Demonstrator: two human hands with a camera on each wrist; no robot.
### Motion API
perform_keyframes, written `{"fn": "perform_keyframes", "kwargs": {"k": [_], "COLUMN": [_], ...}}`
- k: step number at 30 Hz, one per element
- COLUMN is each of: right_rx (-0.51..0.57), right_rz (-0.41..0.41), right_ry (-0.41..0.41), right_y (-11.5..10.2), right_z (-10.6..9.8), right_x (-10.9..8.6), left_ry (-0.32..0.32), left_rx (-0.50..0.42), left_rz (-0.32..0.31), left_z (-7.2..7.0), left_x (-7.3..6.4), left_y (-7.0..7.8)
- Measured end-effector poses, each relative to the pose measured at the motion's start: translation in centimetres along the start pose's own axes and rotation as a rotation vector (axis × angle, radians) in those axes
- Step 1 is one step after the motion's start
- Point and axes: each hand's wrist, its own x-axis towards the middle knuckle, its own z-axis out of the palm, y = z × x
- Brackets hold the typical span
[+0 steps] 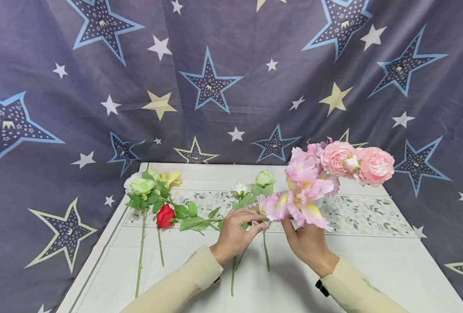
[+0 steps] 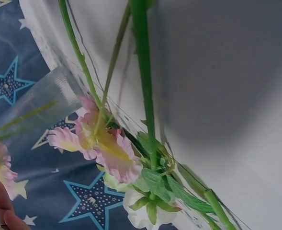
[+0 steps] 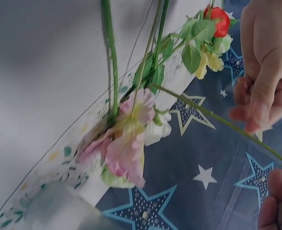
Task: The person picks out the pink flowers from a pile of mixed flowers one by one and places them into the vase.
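Observation:
My right hand (image 1: pixel 311 248) holds a pink iris (image 1: pixel 303 189) with yellow-streaked petals; the blossom hides most of its fingers. In the right wrist view, the thin stem (image 3: pixel 217 116) runs sideways from beside the right fingertips (image 3: pixel 277 191). My left hand (image 1: pixel 235 230) is just left of the blossom, thumb and index finger a little apart, their tips close beside the stem. Behind the iris, large pink peonies (image 1: pixel 376 166) rise at the right. A clear vase (image 2: pixel 59 91) shows in the left wrist view, mostly covered by petals in the head view.
Left on the table (image 1: pixel 110 278) lie a red rose (image 1: pixel 165 216), a pale green rose (image 1: pixel 142 186) and a yellow flower (image 1: pixel 171 178). Beyond my left hand are a white rose (image 1: pixel 241 188) and another green rose (image 1: pixel 264 178). A second iris (image 3: pixel 124 153) lies among them. Star-patterned cloth (image 1: pixel 212 87) hangs behind.

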Motion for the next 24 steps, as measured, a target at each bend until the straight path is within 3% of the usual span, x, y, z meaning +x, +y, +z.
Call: {"fn": "perform_keyframes", "kwargs": {"k": [10,18,19,24], "right_rx": [-0.052,-0.108,-0.163,-0.645], "right_rz": [-0.021,-0.09,-0.118,-0.382], "right_ry": [-0.001,0.075,0.075,0.018], "right_y": [0.9,1.4,1.4,1.5], "right_z": [-3.2,-5.4,-5.8,-7.7], "right_x": [-0.1,0.9,0.9,1.0], "left_ry": [-0.014,-0.002,0.002,0.025], "left_rx": [0.03,0.055,0.058,0.09], "left_rz": [-0.096,-0.069,-0.07,-0.108], "left_z": [-0.8,-1.0,-1.1,-1.6], "left_x": [-0.3,-0.7,-0.7,-0.9], "left_y": [-0.9,-1.4,-1.5,-2.1]}}
